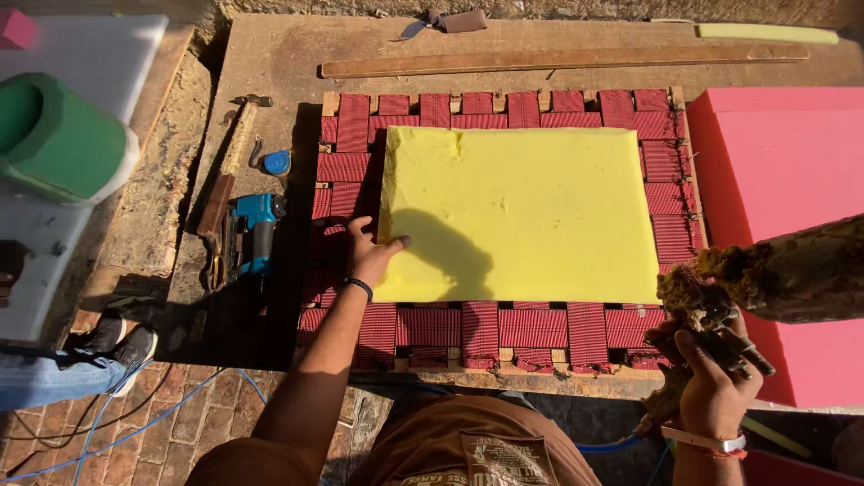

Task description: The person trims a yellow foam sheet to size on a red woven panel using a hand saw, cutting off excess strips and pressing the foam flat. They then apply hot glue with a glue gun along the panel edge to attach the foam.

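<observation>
A flat rectangular sheet of yellow foam (522, 211) lies on a wooden frame woven with dark red webbing straps (531, 328), covering most of its middle so that the red weave shows as a border on all four sides. The foam's top is smooth apart from a few small dents and pits, its corners are slightly rounded, and a shadow falls across its near left part.

The left hand (371, 252) rests palm down at the foam's left edge, fingers spread, the thumb lying on the yellow sheet and the other fingers reaching onto the red webbing beside it. A dark band circles that wrist.

The right hand (711, 382) is raised at the near right corner of the frame, fingers closed around a dark tool (733, 346) that is caked with brownish, crusted matter; it is probably a glue gun or brush, though the crust hides its shape.

The frame sits on a worn wooden surface (279, 63). To its left lie a blue power stapler (255, 229) and a hammer with a wooden handle (239, 135). A large pink foam block (783, 162) stands just to the right of the frame.
</observation>
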Demonstrator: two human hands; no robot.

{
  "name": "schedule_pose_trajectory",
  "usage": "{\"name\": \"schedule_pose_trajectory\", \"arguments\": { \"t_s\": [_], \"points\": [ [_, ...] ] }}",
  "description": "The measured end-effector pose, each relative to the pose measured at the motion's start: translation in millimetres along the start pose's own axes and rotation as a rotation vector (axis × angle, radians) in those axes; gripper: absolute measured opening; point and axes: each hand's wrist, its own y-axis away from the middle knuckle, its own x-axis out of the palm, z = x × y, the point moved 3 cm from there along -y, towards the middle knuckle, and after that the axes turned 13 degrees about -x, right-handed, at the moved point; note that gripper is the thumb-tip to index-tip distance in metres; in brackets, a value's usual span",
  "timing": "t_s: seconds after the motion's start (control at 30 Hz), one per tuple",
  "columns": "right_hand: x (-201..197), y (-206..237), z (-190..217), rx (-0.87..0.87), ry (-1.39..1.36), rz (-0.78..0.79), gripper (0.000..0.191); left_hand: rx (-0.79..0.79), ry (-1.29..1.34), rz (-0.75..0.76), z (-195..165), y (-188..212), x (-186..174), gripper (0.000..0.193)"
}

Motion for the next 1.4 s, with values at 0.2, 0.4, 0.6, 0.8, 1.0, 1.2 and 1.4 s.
{"name": "schedule_pose_trajectory", "arguments": {
  "t_s": [0.2,0.4,0.6,0.8,1.0,1.2,1.4],
  "points": [
    [37.2,-7.5,-2.0,-0.013,0.016,0.109,0.054,0.147,-0.056,-0.1,10.8,-7.1,-2.6,0.075],
    [46.4,-9.8,7.7,0.046,-0.121,0.159,0.056,0.126,-0.105,-0.107,16.9,-0.2,-11.3,0.071],
    [39.7,-3.9,8.6,0.036,-0.082,0.158,0.053,0.159,-0.053,-0.034,11.1,13.4,-14.0,0.066],
    [38.4,-0.7,3.8,0.042,-0.06,0.078,0.055,0.152,-0.233,-0.065,10.1,4.1,-36.8,0.067],
    [45.0,-3.1,4.0,0.068,0.016,0.057,0.053,0.124,-0.357,-0.127,14.9,-1.4,-34.0,0.07],
    [45.9,-8.1,2.2,0.086,0.062,0.056,0.056,0.187,-0.74,-0.297,10.3,7.4,-33.1,0.069],
    [45.2,-6.3,2.3,0.075,0.041,0.084,0.05,0.162,-0.632,-0.185,10.2,5.3,-39.4,0.068]
  ]
}}
